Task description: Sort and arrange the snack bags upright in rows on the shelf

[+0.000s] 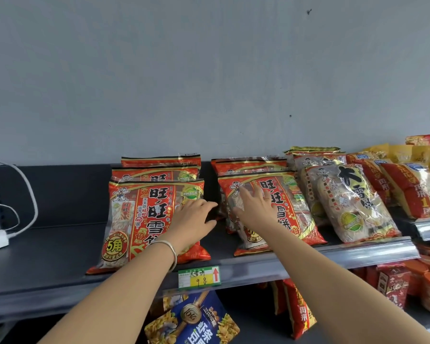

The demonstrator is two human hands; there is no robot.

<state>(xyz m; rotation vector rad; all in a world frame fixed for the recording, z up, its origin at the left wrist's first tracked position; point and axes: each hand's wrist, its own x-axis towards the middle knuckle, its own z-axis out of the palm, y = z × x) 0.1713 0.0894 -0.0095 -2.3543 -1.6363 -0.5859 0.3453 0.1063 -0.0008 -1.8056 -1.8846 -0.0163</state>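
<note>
The left grip [194,217] lies loosely open, fingers straight across the right edge of the front red snack bag [139,214]; the right grip [253,207] presses spread fingers flat on the neighbouring red bag [296,219]. Both rows lean upright on the dark shelf [47,256]

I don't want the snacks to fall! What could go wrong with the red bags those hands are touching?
The left front red rice cracker bag sits right at the shelf edge, so a nudge from the left hand might tip it off. The right hand lies flat on the right front red rice cracker bag; pressing hard might crack the crackers inside.
</note>
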